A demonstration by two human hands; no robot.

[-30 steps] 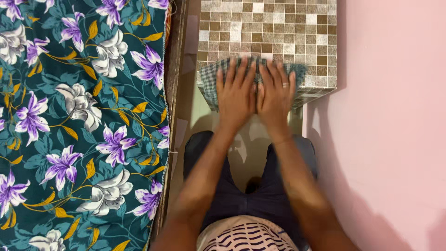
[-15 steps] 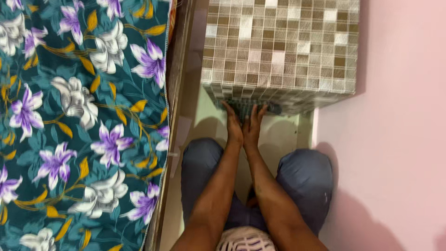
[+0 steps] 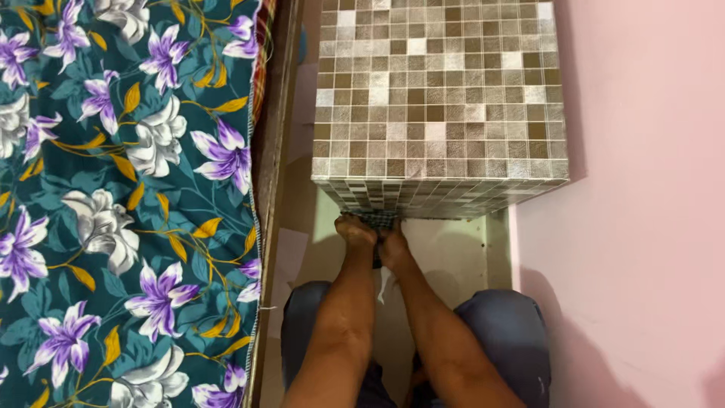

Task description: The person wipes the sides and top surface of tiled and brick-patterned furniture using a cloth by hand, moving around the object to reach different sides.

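Note:
A box-shaped stand covered in brown and beige mosaic tile pattern (image 3: 438,98) stands in front of me against the pink wall. My left hand (image 3: 355,230) and my right hand (image 3: 394,251) are side by side low on its front face, pressing a grey checked cloth (image 3: 377,219) against it. Only a small strip of the cloth shows above my knuckles. My fingers are hidden under the stand's front edge. Both forearms reach forward between my knees.
A bed with a teal sheet printed with purple and white flowers (image 3: 128,204) runs along the left, its wooden side rail (image 3: 273,151) close to the stand. A pink wall (image 3: 642,227) closes the right. Pale floor (image 3: 453,249) lies between my dark-trousered knees.
My hands slid the cloth from the stand's top, over its front edge, down to the bottom of its front face. The view tilted so more of the top shows.

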